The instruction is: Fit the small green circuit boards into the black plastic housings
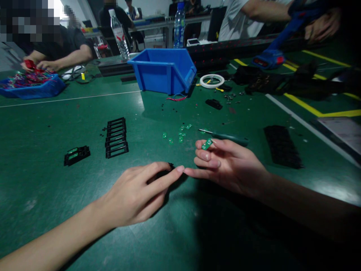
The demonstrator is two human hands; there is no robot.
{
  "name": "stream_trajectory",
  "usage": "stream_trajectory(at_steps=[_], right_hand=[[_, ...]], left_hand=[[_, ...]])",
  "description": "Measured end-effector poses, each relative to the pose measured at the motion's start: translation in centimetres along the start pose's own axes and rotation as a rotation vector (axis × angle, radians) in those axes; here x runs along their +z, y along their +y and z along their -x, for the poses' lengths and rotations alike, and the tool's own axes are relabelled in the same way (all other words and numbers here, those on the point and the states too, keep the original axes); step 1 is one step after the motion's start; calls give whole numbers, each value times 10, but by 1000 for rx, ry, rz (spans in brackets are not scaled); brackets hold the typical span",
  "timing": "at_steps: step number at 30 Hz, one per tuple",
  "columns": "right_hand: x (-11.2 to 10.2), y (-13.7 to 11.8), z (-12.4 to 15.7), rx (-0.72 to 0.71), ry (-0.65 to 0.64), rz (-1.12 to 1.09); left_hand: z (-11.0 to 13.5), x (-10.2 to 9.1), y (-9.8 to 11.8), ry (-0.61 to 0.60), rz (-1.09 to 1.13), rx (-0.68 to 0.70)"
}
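Note:
Between the thumb and fingers of my right hand [231, 163] is a small green circuit board [207, 144], held above the table. My left hand [143, 190] is curled palm-down around a black plastic part [170, 165]; only its tip shows. The index finger of that hand touches, or nearly touches, a fingertip of my right hand. Behind my hands, several loose green circuit boards [181, 134] are scattered. A screwdriver [229, 137] with a green handle lies just past my right hand. On the left are a black ladder-shaped frame [116, 137] and a black holder [77, 154] with green boards in it.
A blue bin [155, 77] stands at the back, with a white tape roll [212, 81] and loose screws [229, 98] to its right. A black ribbed block [282, 146] lies at right. Across the table, one person handles wires by a blue tray [36, 90]; a blue power tool [270, 56] is farther right.

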State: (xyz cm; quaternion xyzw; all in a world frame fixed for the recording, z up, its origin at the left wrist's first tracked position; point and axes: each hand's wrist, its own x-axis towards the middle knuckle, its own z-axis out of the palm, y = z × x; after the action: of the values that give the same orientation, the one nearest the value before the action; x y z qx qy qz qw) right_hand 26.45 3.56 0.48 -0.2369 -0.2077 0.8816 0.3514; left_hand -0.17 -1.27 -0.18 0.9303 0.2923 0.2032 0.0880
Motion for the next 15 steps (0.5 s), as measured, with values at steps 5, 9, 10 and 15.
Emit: stream_trajectory(at_steps=[5, 9, 10, 15], right_hand=[[1, 0, 0, -11, 21, 4], [1, 0, 0, -9, 25, -15], [1, 0, 0, -8, 22, -18], [2, 0, 0, -25, 13, -23]], left_hand=[[3, 2, 1, 11, -73, 11], [3, 3, 2, 12, -137, 40], [3, 3, 2, 11, -151, 45], [2, 3, 5, 10, -229, 36]])
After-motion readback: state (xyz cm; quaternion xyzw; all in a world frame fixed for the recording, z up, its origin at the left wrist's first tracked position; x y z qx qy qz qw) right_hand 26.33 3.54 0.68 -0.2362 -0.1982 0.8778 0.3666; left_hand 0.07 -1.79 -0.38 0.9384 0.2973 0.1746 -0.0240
